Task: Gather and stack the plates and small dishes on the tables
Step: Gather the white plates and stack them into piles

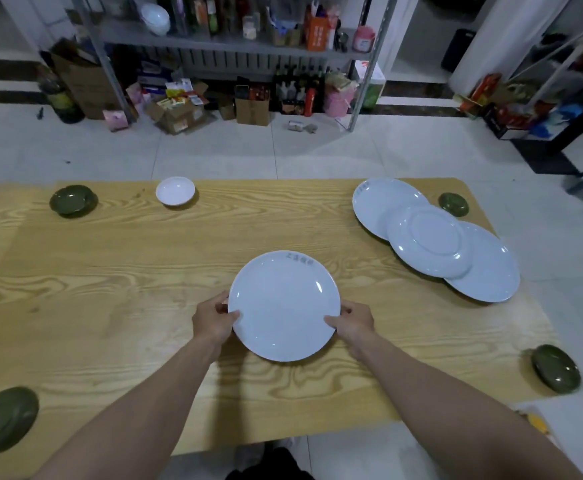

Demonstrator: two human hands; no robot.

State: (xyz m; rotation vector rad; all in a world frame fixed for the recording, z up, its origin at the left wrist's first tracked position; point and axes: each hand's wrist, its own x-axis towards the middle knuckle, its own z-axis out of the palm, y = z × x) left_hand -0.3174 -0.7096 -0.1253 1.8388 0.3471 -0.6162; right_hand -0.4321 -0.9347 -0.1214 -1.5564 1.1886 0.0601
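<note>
— What's hard to make out from here?
— The grey lettering [298,258] on the white plate's [284,304] far rim is blurring out. The fingers [221,305] are disappearing under its edge, and I can't tell if it's touching the table [110,271].
— And the arms?
— Both are reaching forward from the bottom of the frame. The left hand [213,320] and right hand [354,322] are pinching that plate at frame centre, thumbs lying on top. Three overlapping plates [430,242] are sitting at the right.

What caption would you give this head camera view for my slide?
Left hand and right hand hold a white plate at a wooden table; three plates overlap at right.
</note>
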